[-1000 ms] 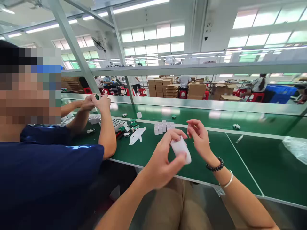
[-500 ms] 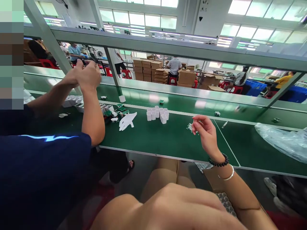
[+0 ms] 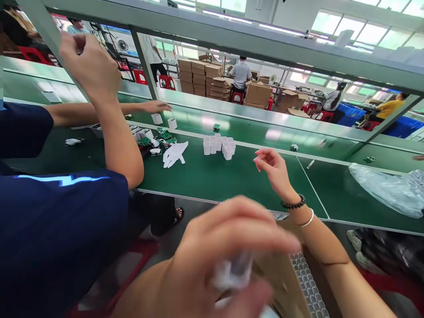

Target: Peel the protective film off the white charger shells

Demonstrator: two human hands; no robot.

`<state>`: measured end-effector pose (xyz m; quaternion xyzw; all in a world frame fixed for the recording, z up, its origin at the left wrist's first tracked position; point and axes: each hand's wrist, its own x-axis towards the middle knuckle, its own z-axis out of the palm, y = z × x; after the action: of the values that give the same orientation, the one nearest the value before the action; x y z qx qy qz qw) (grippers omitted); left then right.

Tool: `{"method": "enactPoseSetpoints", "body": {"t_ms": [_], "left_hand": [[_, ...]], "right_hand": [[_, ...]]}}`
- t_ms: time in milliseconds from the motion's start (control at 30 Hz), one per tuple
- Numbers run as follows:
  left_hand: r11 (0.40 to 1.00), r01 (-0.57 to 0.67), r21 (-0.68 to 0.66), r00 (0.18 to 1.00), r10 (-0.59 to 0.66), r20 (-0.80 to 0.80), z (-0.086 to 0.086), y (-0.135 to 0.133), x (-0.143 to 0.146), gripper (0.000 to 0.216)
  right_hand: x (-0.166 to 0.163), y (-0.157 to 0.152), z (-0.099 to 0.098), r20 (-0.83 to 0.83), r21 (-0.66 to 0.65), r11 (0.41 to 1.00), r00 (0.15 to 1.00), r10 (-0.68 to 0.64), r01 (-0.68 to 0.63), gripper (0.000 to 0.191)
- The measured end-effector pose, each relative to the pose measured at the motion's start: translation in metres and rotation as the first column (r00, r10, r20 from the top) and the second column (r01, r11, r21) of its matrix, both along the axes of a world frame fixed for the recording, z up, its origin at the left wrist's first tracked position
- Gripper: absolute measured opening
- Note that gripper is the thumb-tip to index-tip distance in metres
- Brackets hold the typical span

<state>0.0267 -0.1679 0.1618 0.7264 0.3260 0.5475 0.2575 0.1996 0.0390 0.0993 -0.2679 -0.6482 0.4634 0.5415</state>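
Close to the camera, my left hand (image 3: pixel 232 234) curls around a small white plastic cup (image 3: pixel 233 271), blurred by motion and partly covered by the fingers. Over the green work surface (image 3: pixel 198 181), my right hand (image 3: pixel 273 170) has thumb and fingertips pinched together; whatever they hold is too small to make out. A black bead bracelet and a white bangle circle that wrist. To its left stands a cluster of white square cups (image 3: pixel 218 145). Below the bench, an open cardboard box (image 3: pixel 281 282) shows rows of similar pieces (image 3: pixel 308 278).
Left of the cups lie a white glove (image 3: pixel 175 153) and a heap of green circuit boards (image 3: pixel 165 138). A co-worker in a navy shirt (image 3: pixel 66 229) sits close on my left, one arm raised. A clear plastic bag (image 3: pixel 384 190) lies at the right.
My left hand has turned and its fingers have come apart from the camera's edge, showing the white cup. My right hand has shifted slightly left, still pinched. The co-worker's hand has risen.
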Motion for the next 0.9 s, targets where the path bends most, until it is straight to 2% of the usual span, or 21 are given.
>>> {"method": "enactPoseSetpoints", "body": {"t_ms": [67, 100, 167, 233, 267, 333, 400, 433, 567, 700, 800, 900], "left_hand": [[0.978, 0.076, -0.196, 0.971, -0.028, 0.236, -0.017, 0.036, -0.007, 0.03], [0.932, 0.164, -0.323, 0.935, -0.043, 0.352, -0.027, 0.056, -0.011, 0.033], [0.809, 0.352, -0.471, 0.784, 0.02, 0.62, -0.048, 0.095, -0.018, 0.044], [0.722, 0.485, -0.493, 0.591, 0.145, 0.793, -0.066, 0.127, -0.021, 0.047], [0.704, 0.516, -0.488, 0.515, 0.201, 0.833, -0.073, 0.141, -0.021, 0.043], [0.696, 0.53, -0.485, 0.429, 0.274, 0.861, -0.083, 0.165, -0.018, 0.026], [0.69, 0.531, -0.492, 0.409, 0.3, 0.862, -0.087, 0.187, -0.013, 0.008], [0.678, 0.542, -0.497, 0.407, 0.305, 0.861, -0.088, 0.196, -0.011, 0.007], [0.573, 0.626, -0.529, 0.447, 0.292, 0.845, -0.085, 0.223, -0.006, 0.024], [0.461, 0.72, -0.518, 0.482, 0.203, 0.852, -0.088, 0.233, -0.007, 0.035], [0.464, 0.746, -0.478, 0.486, 0.111, 0.867, -0.093, 0.236, -0.006, 0.028], [0.536, 0.646, -0.543, 0.576, 0.124, 0.808, -0.097, 0.241, -0.002, 0.023]], "right_hand": [[-0.002, 0.01, 0.005, 0.012, -0.016, 1.0, 1.0, -0.007, 0.007, 0.023], [-0.002, 0.014, 0.007, 0.009, -0.016, 1.0, 1.0, -0.011, 0.011, 0.022], [-0.003, 0.02, 0.012, 0.006, -0.005, 1.0, 1.0, -0.011, 0.011, 0.02], [-0.005, 0.023, 0.015, 0.026, 0.014, 1.0, 1.0, 0.0, 0.0, 0.018], [-0.007, 0.025, 0.016, 0.045, 0.026, 1.0, 0.999, 0.013, -0.014, 0.018], [-0.012, 0.03, 0.017, 0.084, 0.054, 0.997, 0.995, 0.052, -0.057, 0.017], [-0.018, 0.037, 0.017, 0.101, 0.088, 0.991, 0.99, 0.095, -0.104, 0.016], [-0.021, 0.043, 0.017, 0.103, 0.106, 0.987, 0.988, 0.112, -0.122, 0.015], [-0.03, 0.067, 0.011, 0.078, 0.166, 0.978, 0.991, 0.113, -0.124, 0.01], [-0.034, 0.088, 0.0, 0.09, 0.187, 0.973, 0.989, 0.118, -0.133, 0.009], [-0.03, 0.097, -0.003, 0.096, 0.188, 0.974, 0.989, 0.113, -0.13, 0.01], [-0.02, 0.104, -0.002, 0.105, 0.173, 0.979, 0.991, 0.087, -0.105, 0.012]]}}
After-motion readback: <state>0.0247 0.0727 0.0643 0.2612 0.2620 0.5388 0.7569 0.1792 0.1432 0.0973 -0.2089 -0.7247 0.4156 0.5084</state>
